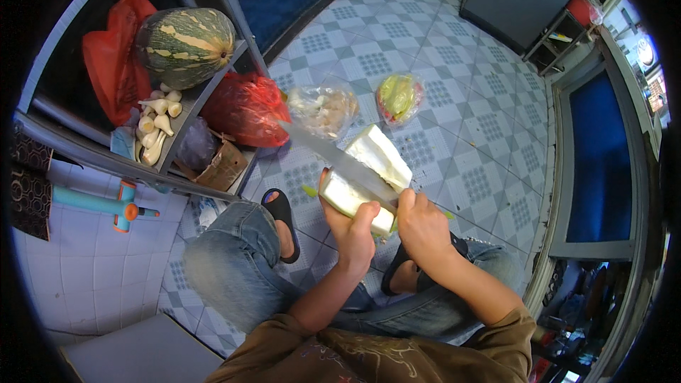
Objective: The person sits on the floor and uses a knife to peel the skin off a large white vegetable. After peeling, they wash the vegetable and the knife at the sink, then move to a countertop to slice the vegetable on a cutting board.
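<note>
My left hand [354, 231] grips a pale chunk of melon or gourd [348, 197] with white flesh and a thin green rind. In my right hand [424, 223] is the handle end of a long knife, mostly hidden by the fingers. Its broad metal blade [340, 159] lies along the upper side of the held chunk and points up to the left. Just beyond the blade is a second white-fleshed piece [379, 151]; what it rests on cannot be told.
Clear plastic bags of produce [323, 110] and of yellow-green vegetables [399, 98] sit on the tiled floor. A shelf at left carries a green striped pumpkin [186, 48], garlic bulbs [154, 125] and a red plastic bag [247, 109]. Right stands a cabinet [598, 154].
</note>
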`<state>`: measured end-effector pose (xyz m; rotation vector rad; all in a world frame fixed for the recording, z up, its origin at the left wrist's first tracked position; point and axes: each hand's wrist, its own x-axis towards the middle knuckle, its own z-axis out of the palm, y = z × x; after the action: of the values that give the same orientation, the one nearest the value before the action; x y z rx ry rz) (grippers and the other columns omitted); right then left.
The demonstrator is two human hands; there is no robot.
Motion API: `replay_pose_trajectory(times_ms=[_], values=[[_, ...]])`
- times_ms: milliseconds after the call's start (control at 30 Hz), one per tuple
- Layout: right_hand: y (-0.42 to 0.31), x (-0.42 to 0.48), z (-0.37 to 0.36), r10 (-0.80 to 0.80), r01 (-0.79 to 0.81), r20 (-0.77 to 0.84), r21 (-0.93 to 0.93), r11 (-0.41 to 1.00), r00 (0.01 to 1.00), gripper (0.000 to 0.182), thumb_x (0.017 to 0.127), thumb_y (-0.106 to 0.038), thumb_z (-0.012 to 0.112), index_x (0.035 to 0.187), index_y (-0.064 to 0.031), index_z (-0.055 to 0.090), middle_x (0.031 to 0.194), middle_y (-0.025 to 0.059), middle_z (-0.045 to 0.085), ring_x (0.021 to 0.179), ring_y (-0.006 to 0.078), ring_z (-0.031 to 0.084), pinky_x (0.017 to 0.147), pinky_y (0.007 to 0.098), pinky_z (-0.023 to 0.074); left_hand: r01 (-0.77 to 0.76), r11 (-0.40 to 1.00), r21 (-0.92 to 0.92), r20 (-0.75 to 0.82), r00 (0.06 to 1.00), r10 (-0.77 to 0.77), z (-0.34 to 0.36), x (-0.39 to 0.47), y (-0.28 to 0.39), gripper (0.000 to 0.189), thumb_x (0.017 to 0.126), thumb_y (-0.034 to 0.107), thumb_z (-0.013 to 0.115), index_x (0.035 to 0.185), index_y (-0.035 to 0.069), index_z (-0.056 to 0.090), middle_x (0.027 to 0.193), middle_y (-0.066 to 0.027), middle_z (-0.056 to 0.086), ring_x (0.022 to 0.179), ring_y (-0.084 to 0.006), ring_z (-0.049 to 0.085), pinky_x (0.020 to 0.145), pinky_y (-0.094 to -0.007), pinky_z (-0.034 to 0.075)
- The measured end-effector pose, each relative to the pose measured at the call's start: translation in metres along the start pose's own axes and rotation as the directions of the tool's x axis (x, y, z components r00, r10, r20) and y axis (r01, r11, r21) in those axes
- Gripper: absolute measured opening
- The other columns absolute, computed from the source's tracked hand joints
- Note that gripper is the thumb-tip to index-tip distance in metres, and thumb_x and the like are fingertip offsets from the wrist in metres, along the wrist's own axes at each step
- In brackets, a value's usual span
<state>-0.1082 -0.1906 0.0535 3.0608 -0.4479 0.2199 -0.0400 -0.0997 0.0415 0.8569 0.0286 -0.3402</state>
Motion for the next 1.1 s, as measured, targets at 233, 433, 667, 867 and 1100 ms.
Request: replay_pose_trajectory(times_ms=[233, 433, 667, 867, 1100], values=[[0.019, -0.009, -0.032, 0.097, -0.165, 0.186, 0.391, 0.906, 0.978, 0.016, 0.083, -0.012, 0.052, 0.082, -0.001, 0.04, 0.058, 0.0209, 0.055, 0.052, 0.0399, 0.056, 0.047, 0.0471, 0.0448, -0.055, 0.994, 0.095, -0.025, 0.998, 0.058, -0.011, 0.016, 0.001, 0.078, 0.065, -0.003, 0.054, 0.134, -0.001, 0.018, 0.119, -0.0155, 0.04, 0.109, -0.0225, 0.044, 0.094, -0.0335, 0.037], [0.02, -0.013, -0.024, 0.111, -0.175, 0.162, 0.466, 0.867, 0.98, 0.017, 0.084, -0.013, 0.052, 0.083, -0.002, 0.04, 0.053, 0.0209, 0.054, 0.05, 0.041, 0.054, 0.047, 0.0493, 0.0428, -0.069, 0.987, 0.142, -0.035, 0.997, 0.075, -0.015, 0.021, 0.006, 0.075, 0.067, -0.002, 0.055, 0.132, 0.0, 0.019, 0.119, -0.016, 0.04, 0.109, -0.0229, 0.044, 0.094, -0.0336, 0.037], [0.025, -0.014, -0.027, 0.14, -0.195, 0.146, 0.491, 0.849, 0.979, 0.016, 0.085, -0.015, 0.052, 0.085, -0.0028, 0.042, 0.056, 0.0207, 0.055, 0.052, 0.0409, 0.055, 0.049, 0.0498, 0.043, -0.086, 0.984, 0.158, -0.012, 0.996, 0.089, -0.016, 0.019, 0.009, 0.078, 0.066, -0.003, 0.056, 0.133, 0.0, 0.018, 0.12, -0.0164, 0.038, 0.11, -0.0231, 0.044, 0.094, -0.0334, 0.037], [0.022, -0.017, -0.005, 0.125, -0.227, 0.224, 0.524, 0.821, 0.967, 0.017, 0.085, -0.017, 0.051, 0.087, -0.0029, 0.042, 0.057, 0.0219, 0.056, 0.054, 0.0419, 0.056, 0.051, 0.0511, 0.0437, -0.112, 0.976, 0.189, 0.024, 0.994, 0.109, -0.011, 0.014, 0.007, 0.08, 0.064, -0.003, 0.058, 0.134, 0.001, 0.018, 0.119, -0.0157, 0.039, 0.109, -0.0226, 0.044, 0.092, -0.0324, 0.04], [0.003, -0.018, -0.007, 0.009, -0.138, 0.23, 0.551, 0.823, 0.973, 0.017, 0.084, -0.015, 0.055, 0.082, -0.0026, 0.042, 0.053, 0.0196, 0.052, 0.052, 0.0417, 0.053, 0.049, 0.0487, 0.0406, -0.142, 0.983, 0.115, 0.031, 0.99, 0.139, -0.027, 0.029, 0.004, 0.076, 0.065, -0.002, 0.055, 0.133, 0.0, 0.021, 0.118, -0.014, 0.041, 0.108, -0.0212, 0.045, 0.093, -0.032, 0.038]])
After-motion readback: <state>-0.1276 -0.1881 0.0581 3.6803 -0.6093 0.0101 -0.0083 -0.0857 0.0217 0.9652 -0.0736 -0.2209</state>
